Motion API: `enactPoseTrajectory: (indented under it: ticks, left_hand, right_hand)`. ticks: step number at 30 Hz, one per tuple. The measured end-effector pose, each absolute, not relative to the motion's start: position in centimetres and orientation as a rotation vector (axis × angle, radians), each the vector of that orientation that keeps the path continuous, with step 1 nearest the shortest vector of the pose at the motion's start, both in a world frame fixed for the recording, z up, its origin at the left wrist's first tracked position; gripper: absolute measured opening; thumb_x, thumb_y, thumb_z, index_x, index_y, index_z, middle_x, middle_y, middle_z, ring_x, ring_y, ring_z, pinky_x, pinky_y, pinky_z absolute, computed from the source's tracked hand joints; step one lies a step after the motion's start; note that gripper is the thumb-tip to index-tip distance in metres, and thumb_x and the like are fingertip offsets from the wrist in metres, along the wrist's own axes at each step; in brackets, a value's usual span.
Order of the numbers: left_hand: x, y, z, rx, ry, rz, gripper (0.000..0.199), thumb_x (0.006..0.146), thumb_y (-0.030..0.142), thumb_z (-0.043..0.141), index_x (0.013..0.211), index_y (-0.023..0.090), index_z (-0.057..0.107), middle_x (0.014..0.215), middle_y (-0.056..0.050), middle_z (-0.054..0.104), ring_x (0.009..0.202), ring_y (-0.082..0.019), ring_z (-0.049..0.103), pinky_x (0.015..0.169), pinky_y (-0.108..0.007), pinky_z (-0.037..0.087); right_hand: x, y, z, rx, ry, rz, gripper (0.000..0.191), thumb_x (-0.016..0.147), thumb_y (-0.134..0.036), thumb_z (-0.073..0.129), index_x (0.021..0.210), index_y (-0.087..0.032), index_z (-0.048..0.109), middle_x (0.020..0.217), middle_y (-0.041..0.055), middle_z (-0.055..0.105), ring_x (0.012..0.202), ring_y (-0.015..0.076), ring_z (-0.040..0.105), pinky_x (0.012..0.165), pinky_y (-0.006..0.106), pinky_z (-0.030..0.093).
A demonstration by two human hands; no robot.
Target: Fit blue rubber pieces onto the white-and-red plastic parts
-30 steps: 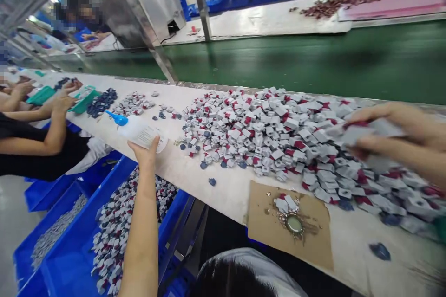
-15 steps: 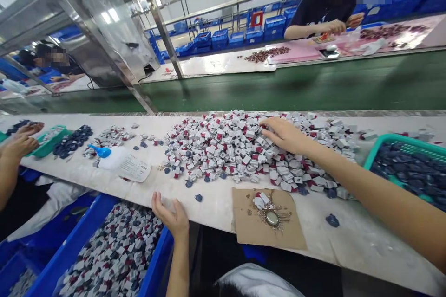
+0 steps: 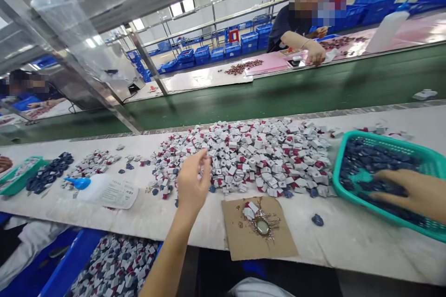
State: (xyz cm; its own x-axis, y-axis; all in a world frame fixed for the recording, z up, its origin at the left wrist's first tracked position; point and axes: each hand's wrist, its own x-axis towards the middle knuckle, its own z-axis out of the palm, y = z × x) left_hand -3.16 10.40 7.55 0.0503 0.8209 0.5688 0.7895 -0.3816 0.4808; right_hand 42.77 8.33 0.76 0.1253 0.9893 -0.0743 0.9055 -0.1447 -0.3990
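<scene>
- Watching from my remote seat, I see the left hand (image 3: 193, 181) raised just over the near edge of a heap of small white-and-red pieces (image 3: 251, 158). Its fingertips are drawn together, but I cannot tell whether they pinch a piece.
- The right hand (image 3: 411, 192) lies open on dark blue pieces (image 3: 379, 162) in a teal basket (image 3: 336, 178) near the right end of the bench (image 3: 351, 246). The hands are well apart.
- The heap sits mid-bench, toward the far edge. A cardboard sheet (image 3: 240, 236) lies between it and the near edge, with a loose blue piece (image 3: 317, 219) just to its right.
- I judge the pieces small, light and stiff, likely to slide and scatter, so I would take one by its sides between finger and thumb.
- A blue crate (image 3: 61, 260) of mixed pieces (image 3: 114, 269) sits below the near edge.
- Across a green belt (image 3: 278, 93), another person (image 3: 284, 32) works at a pink sheet (image 3: 265, 69).
</scene>
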Motion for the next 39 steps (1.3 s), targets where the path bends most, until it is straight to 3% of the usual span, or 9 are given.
enactPoseTrajectory:
  ticks: [4,7,12,19,25,29,34,36,39]
  left_hand:
    - [4.3,18.9,9.0,2.562,1.640,0.404,0.030,0.088,0.038,0.046,0.105,0.019,0.063,0.103,-0.011,0.066,0.102,-0.027,0.057,0.081,-0.037,0.048]
    - [7.0,22.1,8.8,2.595,1.599,0.164,0.027,0.082,0.039,0.057,0.095,0.018,0.067,0.097,-0.012,0.067,0.096,-0.029,0.060,0.075,-0.036,0.048]
    - [6.2,21.8,8.6,2.633,1.562,0.212,0.026,0.083,0.032,0.056,0.106,0.022,0.063,0.107,-0.009,0.062,0.091,-0.022,0.060,0.072,-0.029,0.046]
    - [4.7,20.5,7.8,2.522,1.470,0.766,0.025,0.081,0.030,0.057,0.102,0.019,0.063,0.099,-0.007,0.058,0.072,-0.016,0.057,0.066,-0.027,0.045]
    - [3.2,16.1,9.0,2.155,1.379,1.120,0.023,0.085,0.040,0.052,0.094,0.018,0.056,0.082,-0.002,0.061,0.068,-0.014,0.056,0.061,-0.025,0.043]
    - [1.2,10.8,7.7,1.656,1.279,1.133,0.028,0.088,0.046,0.044,0.097,0.020,0.049,0.065,0.003,0.052,0.051,-0.009,0.047,0.049,-0.021,0.039]
    - [-1.3,4.1,3.8,1.205,1.211,0.998,0.036,0.086,0.047,0.046,0.110,0.021,0.045,0.067,0.004,0.047,0.050,-0.008,0.043,0.042,-0.018,0.039]
    - [-1.9,1.9,2.6,1.054,1.225,0.956,0.036,0.085,0.046,0.049,0.112,0.021,0.046,0.070,0.004,0.048,0.053,-0.008,0.045,0.043,-0.018,0.042]
    - [-2.5,-0.5,1.6,0.863,1.244,0.994,0.041,0.080,0.045,0.058,0.109,0.018,0.052,0.071,0.002,0.053,0.059,-0.009,0.051,0.044,-0.018,0.044]
  right_hand:
    - [43.1,6.9,-0.9,-2.049,-2.011,0.717,0.026,0.069,-0.053,0.052,0.074,-0.030,0.062,0.078,0.0094,0.068,0.070,0.0321,0.063,0.062,0.046,0.049]
    - [41.9,7.2,-0.3,-2.000,-2.070,0.709,0.023,0.074,-0.042,0.045,0.064,-0.026,0.058,0.074,0.0085,0.066,0.066,0.0306,0.062,0.058,0.043,0.047]
    - [42.0,7.6,0.8,-1.920,-2.149,0.802,0.025,0.071,-0.037,0.051,0.090,-0.026,0.063,0.072,0.0074,0.064,0.062,0.0260,0.060,0.053,0.034,0.045]
    - [41.7,7.5,1.3,-1.916,-2.176,0.790,0.008,0.071,-0.033,0.052,0.072,-0.024,0.052,0.058,0.0006,0.053,0.050,0.0194,0.048,0.048,0.029,0.032]
    - [41.5,6.4,2.4,-1.916,-1.979,0.734,0.017,0.079,-0.042,0.048,0.080,-0.024,0.048,0.063,0.0014,0.055,0.060,0.0205,0.054,0.059,0.032,0.042]
    - [39.1,5.0,4.0,-1.904,-1.838,0.754,0.033,0.083,-0.052,0.043,0.098,-0.024,0.052,0.065,0.0025,0.055,0.056,0.0196,0.053,0.052,0.031,0.045]
    - [30.5,3.0,5.2,-1.562,-1.697,1.144,0.035,0.085,-0.053,0.048,0.103,-0.024,0.054,0.100,0.0087,0.062,0.078,0.0202,0.062,0.061,0.029,0.055]
    - [26.6,2.4,4.8,-1.431,-1.822,1.282,0.029,0.089,-0.047,0.044,0.100,-0.022,0.055,0.096,0.0081,0.063,0.078,0.0186,0.062,0.061,0.027,0.054]
    - [22.4,2.0,3.0,-1.364,-2.235,1.094,0.023,0.089,-0.035,0.039,0.097,-0.020,0.054,0.074,0.0037,0.061,0.057,0.0141,0.056,0.052,0.025,0.045]
